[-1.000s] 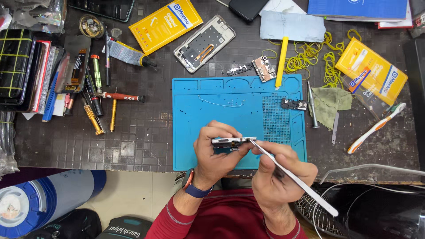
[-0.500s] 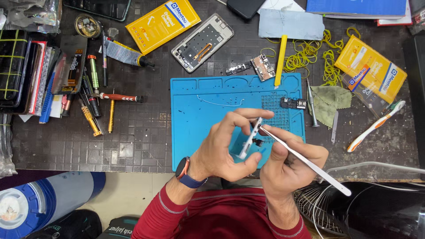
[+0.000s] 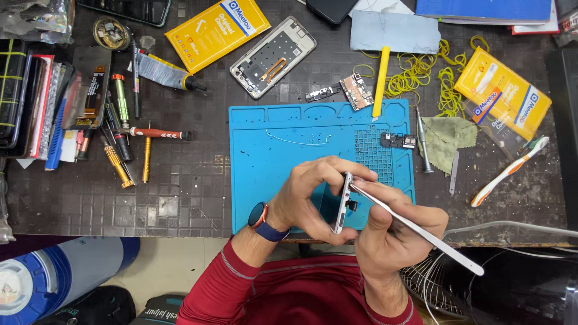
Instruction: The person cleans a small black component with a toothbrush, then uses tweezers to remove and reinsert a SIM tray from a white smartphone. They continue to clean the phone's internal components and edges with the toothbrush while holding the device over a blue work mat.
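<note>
I am gripping the phone frame (image 3: 341, 203) edge-up in my left hand (image 3: 313, 195) above the blue mat (image 3: 271, 150), my right hand (image 3: 391, 232) pinching metal tweezers (image 3: 421, 225) against its rim, which, I judge, could slip and gouge it.

The left hand (image 3: 313, 195) hides most of the phone frame (image 3: 341, 204).
</note>
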